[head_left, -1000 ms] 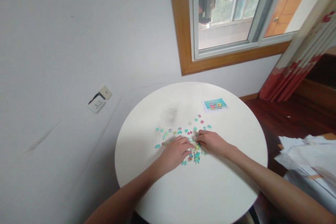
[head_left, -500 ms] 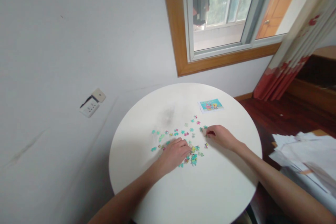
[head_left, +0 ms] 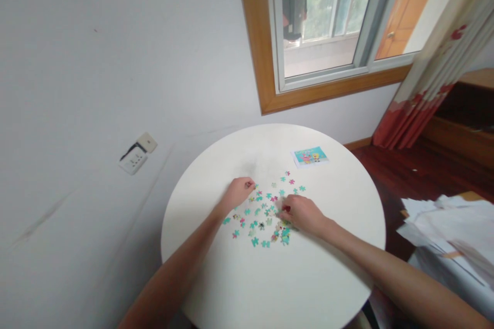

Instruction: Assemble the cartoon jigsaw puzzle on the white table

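1. Field. From my remote seat, I see jigsaw pieces [head_left: 254, 241] scattered over the middle of a round white table [head_left: 278, 288]. Most lie between the two hands; a denser cluster [head_left: 284, 236], largely teal, lies just on the near side of the right hand.
2. Handling. I judge the step in hand to be sorting through loose pieces by fingertip. It is best done by gripping one piece at its edges, lifting it clear before carrying it, and keeping the wrists high so that neighbours are not dragged. Where pieces crowd together, a light touch should serve better than a sweep.
3. Left hand [head_left: 236, 193]. It stands at the far left border of the scatter, fingers curled and the thumb near the forefinger. Whether a piece is pinched there I cannot tell at this scale.
4. Right hand [head_left: 304, 214]. It reaches over the right side of the scatter, fingers bent, a dark hollow showing beside the thumb. I cannot tell whether the tips meet or grip a piece.
5. Surroundings. A printed card [head_left: 311, 156] lies flat beyond the pieces, apart from both hands.
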`<state>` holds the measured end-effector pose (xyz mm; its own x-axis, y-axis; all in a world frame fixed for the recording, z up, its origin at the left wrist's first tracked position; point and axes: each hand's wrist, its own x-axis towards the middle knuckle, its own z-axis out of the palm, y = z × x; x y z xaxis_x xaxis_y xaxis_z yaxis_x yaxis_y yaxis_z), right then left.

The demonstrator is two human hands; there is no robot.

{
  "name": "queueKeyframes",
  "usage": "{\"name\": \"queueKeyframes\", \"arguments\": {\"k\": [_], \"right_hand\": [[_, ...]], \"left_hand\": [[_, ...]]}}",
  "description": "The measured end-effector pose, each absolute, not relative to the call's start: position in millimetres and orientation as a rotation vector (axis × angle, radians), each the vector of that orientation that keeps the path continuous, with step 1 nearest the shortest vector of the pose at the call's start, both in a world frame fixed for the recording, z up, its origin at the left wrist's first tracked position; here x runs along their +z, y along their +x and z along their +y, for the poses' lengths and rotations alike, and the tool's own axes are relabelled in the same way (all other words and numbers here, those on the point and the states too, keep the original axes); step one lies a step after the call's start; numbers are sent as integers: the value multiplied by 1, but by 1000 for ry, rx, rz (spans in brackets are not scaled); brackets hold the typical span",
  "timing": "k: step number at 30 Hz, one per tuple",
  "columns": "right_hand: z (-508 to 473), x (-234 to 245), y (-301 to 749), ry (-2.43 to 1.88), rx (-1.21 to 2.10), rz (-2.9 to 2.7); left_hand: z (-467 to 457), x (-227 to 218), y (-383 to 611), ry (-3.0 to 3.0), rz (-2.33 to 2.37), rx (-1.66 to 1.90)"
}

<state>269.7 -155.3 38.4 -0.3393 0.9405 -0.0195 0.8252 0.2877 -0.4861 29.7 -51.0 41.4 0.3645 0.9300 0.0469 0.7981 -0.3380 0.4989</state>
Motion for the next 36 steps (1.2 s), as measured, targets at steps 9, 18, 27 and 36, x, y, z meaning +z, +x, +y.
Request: {"name": "queueKeyframes", "arguments": {"k": [9,18,27,36], "right_hand": [[-158,36,256,-1737,701,-2223],[-152,29,259,-1602,920,-2030],[-150,22,262,-1345,1067,-1887],[-132,29,328,-1562,496,-1887]], "left_hand": [[-46,25,32,2313,1555,583],[-94,48,48,2431,863,366],[-103,43,61,2523,803,352],[-56,49,4,2481,1524,545]]}}
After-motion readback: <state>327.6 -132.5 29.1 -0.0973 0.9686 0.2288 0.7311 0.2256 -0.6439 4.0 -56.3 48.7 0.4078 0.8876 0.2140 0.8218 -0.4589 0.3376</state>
